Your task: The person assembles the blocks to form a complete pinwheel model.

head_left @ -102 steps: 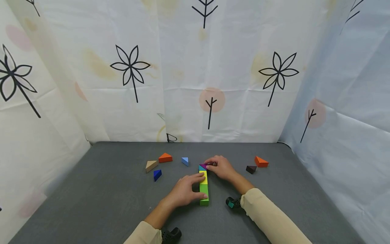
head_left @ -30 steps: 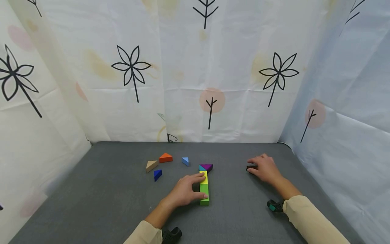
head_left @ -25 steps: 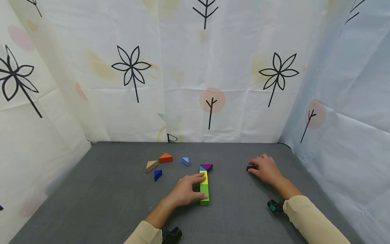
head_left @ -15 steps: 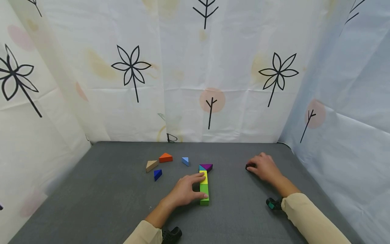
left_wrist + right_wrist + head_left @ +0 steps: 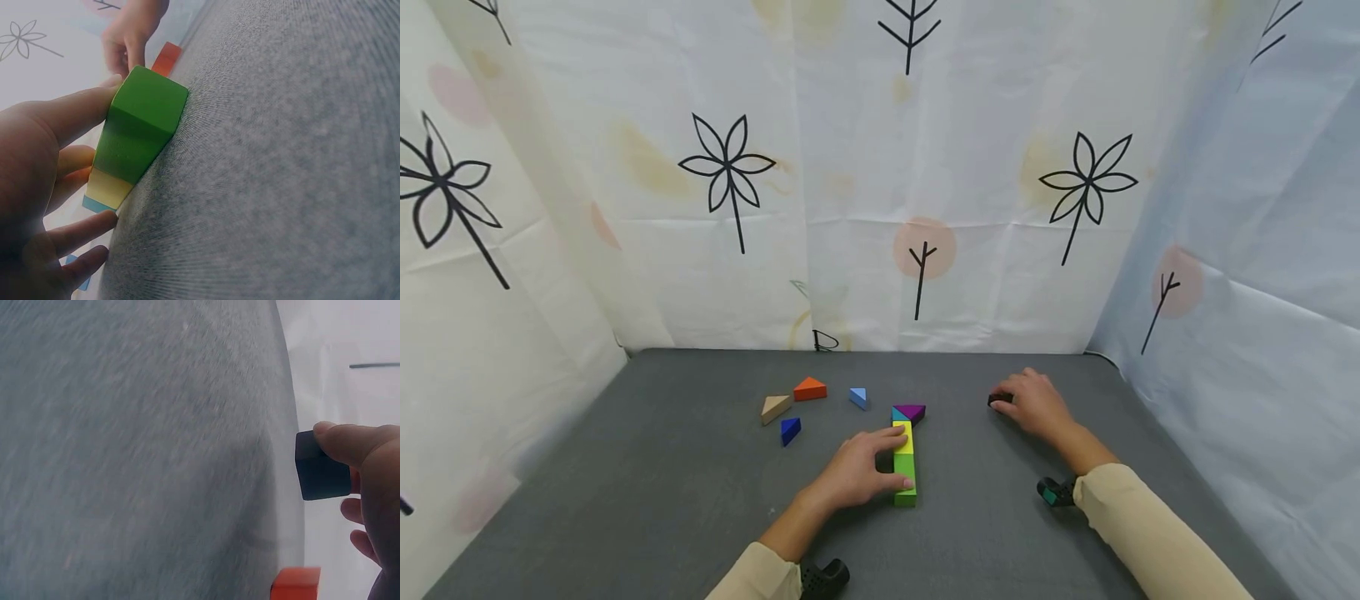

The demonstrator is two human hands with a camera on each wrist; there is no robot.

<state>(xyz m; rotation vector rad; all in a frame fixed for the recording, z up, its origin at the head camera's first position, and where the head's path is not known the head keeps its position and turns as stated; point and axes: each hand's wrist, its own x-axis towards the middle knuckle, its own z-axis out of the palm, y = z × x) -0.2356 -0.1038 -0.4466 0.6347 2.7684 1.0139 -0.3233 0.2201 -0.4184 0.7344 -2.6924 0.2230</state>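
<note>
My right hand (image 5: pixel 1036 406) pinches a dark brown triangular block (image 5: pixel 320 469) between thumb and fingers, over the right part of the table. My left hand (image 5: pixel 852 471) rests along a row of blocks, its thumb on the green block (image 5: pixel 904 475) and index fingertip on the yellow block (image 5: pixel 902 433); the other fingers extend beside the row in the left wrist view. At the row's far end lie a small teal triangle (image 5: pixel 898 413) and a purple triangular block (image 5: pixel 913 412), point toward me. The left palm is turned to the row's side.
Left of the row lie an orange triangular block (image 5: pixel 809 390), a tan one (image 5: pixel 775 408), a dark blue one (image 5: pixel 790 430) and a light blue one (image 5: pixel 858 397). Another orange block (image 5: pixel 295 584) is hidden behind my right hand in the head view. Printed cloth walls (image 5: pixel 850 292) border the grey table.
My right hand left the purple block, reached right and took hold of the dark brown block. It has since moved a little left and away from me with it. The left hand stays put.
</note>
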